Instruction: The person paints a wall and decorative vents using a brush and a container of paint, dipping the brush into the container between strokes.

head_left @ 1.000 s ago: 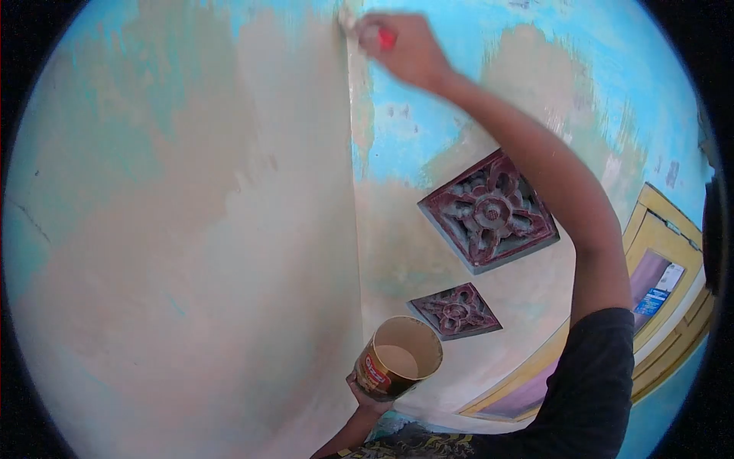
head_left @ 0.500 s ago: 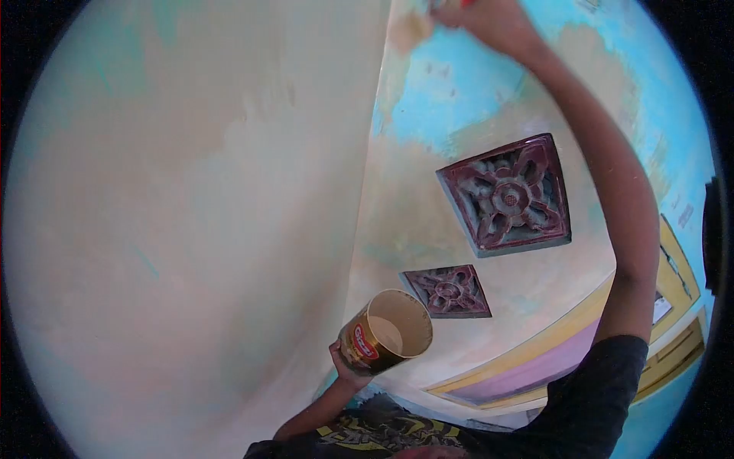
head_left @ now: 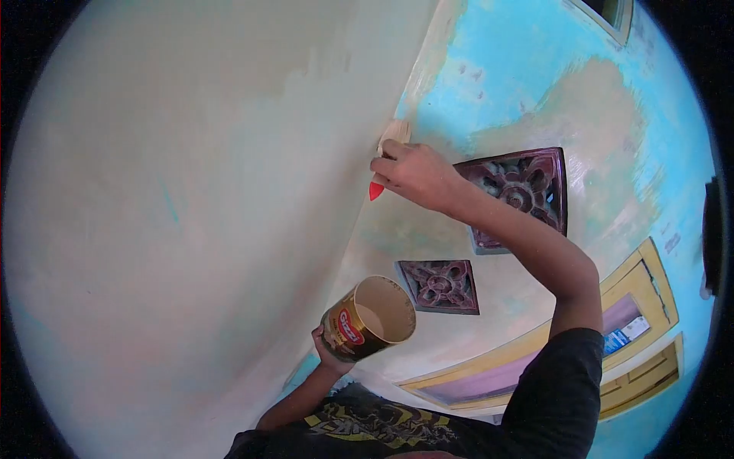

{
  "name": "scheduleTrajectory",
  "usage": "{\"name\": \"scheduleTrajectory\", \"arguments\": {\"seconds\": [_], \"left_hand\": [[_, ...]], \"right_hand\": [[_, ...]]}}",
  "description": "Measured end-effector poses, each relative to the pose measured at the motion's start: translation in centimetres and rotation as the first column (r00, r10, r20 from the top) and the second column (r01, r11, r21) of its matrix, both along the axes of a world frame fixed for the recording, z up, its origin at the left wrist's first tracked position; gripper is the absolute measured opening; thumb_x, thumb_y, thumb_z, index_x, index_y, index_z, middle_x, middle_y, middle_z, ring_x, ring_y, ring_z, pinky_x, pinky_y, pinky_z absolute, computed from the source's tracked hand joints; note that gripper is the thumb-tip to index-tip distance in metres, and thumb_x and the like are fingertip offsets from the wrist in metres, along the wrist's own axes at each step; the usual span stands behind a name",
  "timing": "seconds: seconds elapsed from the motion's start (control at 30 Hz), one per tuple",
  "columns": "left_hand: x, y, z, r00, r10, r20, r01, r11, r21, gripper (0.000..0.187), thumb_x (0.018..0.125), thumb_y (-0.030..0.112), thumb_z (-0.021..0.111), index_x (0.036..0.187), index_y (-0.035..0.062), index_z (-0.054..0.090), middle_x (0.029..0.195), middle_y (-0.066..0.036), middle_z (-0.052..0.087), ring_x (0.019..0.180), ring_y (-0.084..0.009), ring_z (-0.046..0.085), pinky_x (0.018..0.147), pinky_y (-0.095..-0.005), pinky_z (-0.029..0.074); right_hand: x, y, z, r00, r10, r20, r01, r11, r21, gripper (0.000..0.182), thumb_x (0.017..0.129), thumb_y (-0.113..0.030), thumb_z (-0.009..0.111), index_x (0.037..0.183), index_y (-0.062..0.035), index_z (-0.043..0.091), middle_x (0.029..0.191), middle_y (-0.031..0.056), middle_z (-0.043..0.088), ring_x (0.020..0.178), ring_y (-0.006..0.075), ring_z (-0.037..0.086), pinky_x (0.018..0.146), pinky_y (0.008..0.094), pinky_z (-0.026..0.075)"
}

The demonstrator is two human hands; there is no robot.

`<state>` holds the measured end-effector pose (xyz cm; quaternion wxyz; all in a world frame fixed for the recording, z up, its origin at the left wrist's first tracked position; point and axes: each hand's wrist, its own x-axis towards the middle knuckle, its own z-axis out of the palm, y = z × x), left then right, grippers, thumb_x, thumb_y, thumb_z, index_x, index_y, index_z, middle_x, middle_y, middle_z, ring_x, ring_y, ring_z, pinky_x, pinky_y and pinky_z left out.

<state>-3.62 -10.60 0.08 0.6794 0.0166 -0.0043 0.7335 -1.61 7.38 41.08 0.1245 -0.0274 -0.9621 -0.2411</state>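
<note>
Both hands are holding something. The left hand (head_left: pixel 330 358) is gripping the tin (head_left: pixel 359 346) low on its side, fingers wrapping around the base. The right hand (head_left: pixel 419 176) is closing on the brush (head_left: pixel 396 131) in a pinch, its red handle end (head_left: pixel 375 191) protruding below the fingers.

Proceeding left to right, the left wall (head_left: pixel 153 268) is showing a mottled tan surface, with faint turquoise streaks showing through. The tin is tilting beside the wall corner (head_left: pixel 356 226), its mouth facing up and to the right, and tan contents (head_left: pixel 370 320), apparently paint, are lying inside. Above it, the brush is pointing its bristles up the corner and appearing to touch the wall there.

The lower vent block (head_left: pixel 441 287) is sitting just right of the tin; the upper vent block (head_left: pixel 524 180) is partly hiding behind the right forearm. Between corner and blue area (head_left: pixel 501 61), a tan strip is overlying the blue, its edge ragged. This is suggesting a recent coat, with coverage remaining uneven on the right wall (head_left: pixel 596 99). Farther right, a yellow frame (head_left: pixel 638 283) is standing beyond the dark sleeve (head_left: pixel 562 367).
</note>
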Motion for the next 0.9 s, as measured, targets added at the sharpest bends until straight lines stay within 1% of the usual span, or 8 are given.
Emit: {"name": "scheduleTrajectory", "arguments": {"seconds": [0.17, 0.23, 0.3, 0.47, 0.53, 0.63, 0.73, 0.9], "left_hand": [[0.3, 0.0, -0.1, 0.999, 0.044, -0.003, -0.044, 0.998, 0.038, 0.078, 0.084, 0.064, 0.046, 0.147, 0.0183, 0.046, 0.150, -0.010, 0.049, 0.136, -0.0350, 0.045, 0.113, -0.0569, 0.036], [0.5, -0.1, -0.1, 0.999, 0.035, 0.000, -0.035, 0.998, 0.048, 0.079, 0.083, 0.064, 0.047, 0.147, 0.0185, 0.047, 0.149, -0.009, 0.049, 0.136, -0.0349, 0.045, 0.113, -0.0574, 0.036], [0.4, -0.1, -0.2, 1.000, 0.016, 0.002, -0.017, 0.998, 0.058, 0.079, 0.083, 0.064, 0.047, 0.147, 0.0188, 0.047, 0.149, -0.009, 0.049, 0.136, -0.0349, 0.046, 0.112, -0.0579, 0.036], [0.1, 0.1, -0.1, 1.000, 0.003, 0.022, -0.005, 0.999, 0.054, 0.081, 0.081, 0.065, 0.049, 0.148, 0.0188, 0.046, 0.149, -0.010, 0.048, 0.136, -0.0361, 0.045, 0.112, -0.0592, 0.036], [-0.2, 0.0, 0.2, 1.000, -0.008, 0.020, 0.007, 0.998, 0.063, 0.081, 0.081, 0.065, 0.049, 0.148, 0.0191, 0.046, 0.149, -0.011, 0.048, 0.136, -0.0364, 0.045, 0.113, -0.0594, 0.036], [-0.9, 0.5, 0.8, 0.999, 0.033, 0.004, -0.033, 0.997, 0.071, 0.081, 0.081, 0.065, 0.049, 0.148, 0.0193, 0.046, 0.150, -0.011, 0.048, 0.136, -0.0367, 0.045, 0.113, -0.0595, 0.036], [0.2, -0.3, 0.6, 0.999, 0.036, 0.002, -0.036, 0.998, 0.046, 0.081, 0.081, 0.064, 0.050, 0.148, 0.0195, 0.046, 0.150, -0.011, 0.047, 0.136, -0.0369, 0.045, 0.113, -0.0596, 0.036], [-0.3, 0.2, -0.3, 1.000, 0.016, 0.019, -0.017, 0.999, 0.045, 0.081, 0.081, 0.064, 0.050, 0.148, 0.0196, 0.045, 0.150, -0.011, 0.047, 0.136, -0.0365, 0.045, 0.113, -0.0590, 0.035]], "right_hand": [[-0.6, 0.5, 4.9, 0.918, 0.023, -0.395, -0.075, 0.990, -0.118, 0.015, 0.091, -0.018, 0.067, 0.100, -0.0054, 0.066, 0.094, 0.0144, 0.067, 0.081, 0.0340, 0.068, 0.072, 0.0406, 0.054], [-0.9, 2.6, 9.7, 0.823, 0.082, -0.563, -0.033, 0.995, 0.097, 0.018, 0.092, -0.021, 0.068, 0.095, -0.0029, 0.067, 0.079, 0.0166, 0.067, 0.073, 0.0351, 0.068, 0.067, 0.0387, 0.053], [-0.4, 1.8, 13.3, 0.699, 0.148, -0.700, -0.133, 0.988, 0.076, 0.023, 0.092, -0.022, 0.069, 0.089, 0.0007, 0.068, 0.072, 0.0124, 0.070, 0.065, 0.0216, 0.072, 0.061, 0.0329, 0.055], [0.9, 2.2, 9.0, 0.719, -0.068, -0.692, -0.110, 0.972, -0.209, 0.022, 0.086, -0.016, 0.076, 0.087, -0.0002, 0.061, 0.071, 0.0103, 0.070, 0.065, 0.0137, 0.070, 0.062, 0.0301, 0.055], [0.7, 2.0, 8.1, 0.744, -0.114, -0.659, -0.117, 0.948, -0.296, 0.030, 0.080, -0.019, 0.079, 0.085, 0.0011, 0.057, 0.073, 0.0154, 0.068, 0.068, 0.0274, 0.071, 0.065, 0.0361, 0.055], [1.3, -0.9, 10.0, 0.596, -0.083, -0.799, -0.308, 0.895, -0.323, 0.030, 0.078, -0.014, 0.079, 0.085, 0.0008, 0.054, 0.075, 0.0162, 0.065, 0.072, 0.0306, 0.068, 0.068, 0.0376, 0.053], [1.2, 0.4, 7.9, 0.703, 0.164, -0.692, -0.249, 0.968, -0.024, 0.032, 0.075, -0.012, 0.080, 0.085, 0.0001, 0.052, 0.073, 0.0161, 0.058, 0.071, 0.0294, 0.062, 0.069, 0.0386, 0.050], [1.3, 1.2, 7.1, 0.701, -0.063, -0.711, -0.243, 0.915, -0.321, 0.034, 0.074, -0.009, 0.080, 0.085, -0.0007, 0.049, 0.081, 0.0162, 0.055, 0.073, 0.0311, 0.056, 0.070, 0.0390, 0.048]]}}
